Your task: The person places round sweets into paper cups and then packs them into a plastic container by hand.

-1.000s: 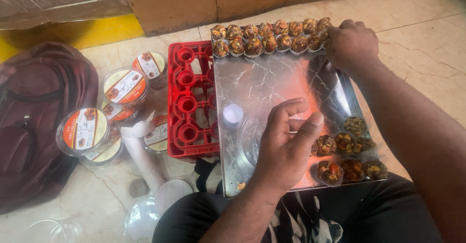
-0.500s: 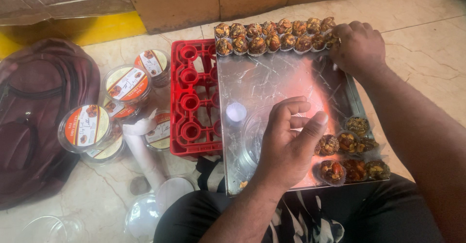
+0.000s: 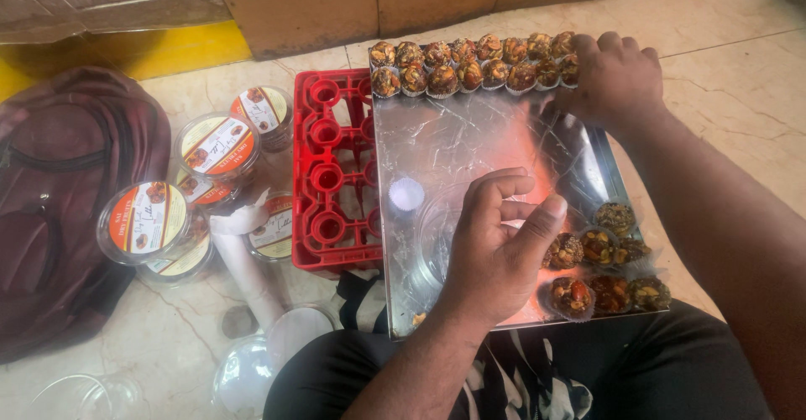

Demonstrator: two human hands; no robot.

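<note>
Shiny steel tray [image 3: 470, 147], round ridged sweets [image 3: 470, 63], red crate [image 3: 332, 168]

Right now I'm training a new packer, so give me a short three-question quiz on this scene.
1. True or false: the right hand rests at the far row of sweets on the tray.
2. What lies under the tray's left edge? A) red crate B) blue bucket C) wooden board
3. Which hand hovers over the clear tub on the tray?

Key: 1 true. 2 A, the red crate. 3 the left hand.
</note>
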